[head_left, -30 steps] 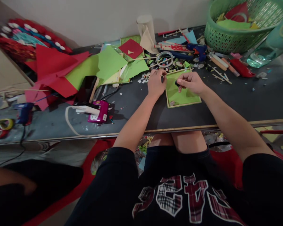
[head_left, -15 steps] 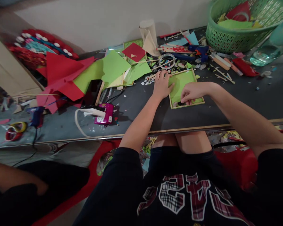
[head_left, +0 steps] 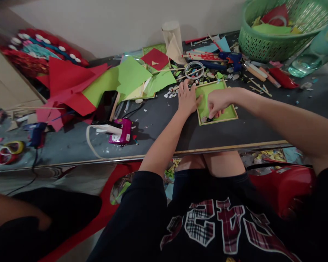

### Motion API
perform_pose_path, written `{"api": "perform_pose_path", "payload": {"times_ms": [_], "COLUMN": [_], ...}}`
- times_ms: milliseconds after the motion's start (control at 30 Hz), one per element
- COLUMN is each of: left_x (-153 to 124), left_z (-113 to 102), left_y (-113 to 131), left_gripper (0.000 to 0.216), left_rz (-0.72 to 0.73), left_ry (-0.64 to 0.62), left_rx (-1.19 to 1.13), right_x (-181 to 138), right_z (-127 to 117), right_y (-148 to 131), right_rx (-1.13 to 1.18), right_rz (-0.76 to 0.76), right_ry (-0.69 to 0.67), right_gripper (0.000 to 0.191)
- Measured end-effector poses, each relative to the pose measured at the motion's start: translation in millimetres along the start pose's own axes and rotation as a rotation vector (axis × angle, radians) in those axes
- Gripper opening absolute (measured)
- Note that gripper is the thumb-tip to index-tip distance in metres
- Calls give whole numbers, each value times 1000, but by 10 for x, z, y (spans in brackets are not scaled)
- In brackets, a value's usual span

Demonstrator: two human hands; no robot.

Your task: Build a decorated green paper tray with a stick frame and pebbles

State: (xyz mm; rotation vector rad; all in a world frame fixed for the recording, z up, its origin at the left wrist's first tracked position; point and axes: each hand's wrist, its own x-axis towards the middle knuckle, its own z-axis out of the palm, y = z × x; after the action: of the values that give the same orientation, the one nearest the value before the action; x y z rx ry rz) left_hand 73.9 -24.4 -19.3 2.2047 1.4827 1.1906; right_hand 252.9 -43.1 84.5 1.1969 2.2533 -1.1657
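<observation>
"Green panel (head_left: 211, 88): it lies flat on the table (head_left: 155, 133) between my hands and partly under the right one. I'm at its near corner, on my left side."

"What are your hands doing?"

"My right hand (head_left: 218, 103) has a dark piece (head_left: 209, 119) pinched in its fingertips, down by the panel's rim (head_left: 219, 122). My left hand (head_left: 188, 98) grips nothing that I can see; its fingers are spread, the thumb at the panel's side."

"So what might spoil it?"

"My own fingertips, mostly. They cover much of the dark piece, so it could sit crooked without my noticing. A pale stone (head_left: 203, 119) is just left of them, and a careless nudge could push it askew; I can't tell how firmly it's fixed. If my left thumb is only resting there, the panel might skid when I press sideways."

"And around it?"

"Heaped pebbles (head_left: 208, 75) lie just beyond my hands; brushing them could scatter loose bits onto the green. Farther out, left of my left arm (head_left: 164, 145), a white cable (head_left: 88, 140) droops to the table edge. A swung elbow could tug it, and the purple power strip (head_left: 127, 127) with it."
</observation>
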Motion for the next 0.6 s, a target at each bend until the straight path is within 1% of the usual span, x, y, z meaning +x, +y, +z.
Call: {"api": "perform_pose_path", "payload": {"times_ms": [100,200,267,333,400,467,533,600], "left_x": [3,2,1,5,12,20,25,28], "left_z": [-9,-10,0,24,58,95,126,142], "left_y": [12,14,1,-27,-68,-110,-137,-138], "left_gripper": [47,47,46,43,40,38,35,29], "left_rz": [-2,16,32,49,57,43,21,9], "left_ry": [-7,-8,-2,10,19,19,18,25], "left_rx": [-10,-28,-37,-28,2,31,32,21], "right_x": [-111,-188,-202,-209,-237,-302,-399,-502], "right_z": [23,39,62,112,191,279,342,358], "right_y": [9,-27,-76,-145,-239,-349,-449,-504], "right_rx": [7,112,109,-49,-271,-419,-461,-442], "right_rz": [28,160,226,203,160,194,276,328], "right_ry": [86,124,135,184,309,406,422,409], "right_gripper": [32,36,37,38,39,40,37,32]}}
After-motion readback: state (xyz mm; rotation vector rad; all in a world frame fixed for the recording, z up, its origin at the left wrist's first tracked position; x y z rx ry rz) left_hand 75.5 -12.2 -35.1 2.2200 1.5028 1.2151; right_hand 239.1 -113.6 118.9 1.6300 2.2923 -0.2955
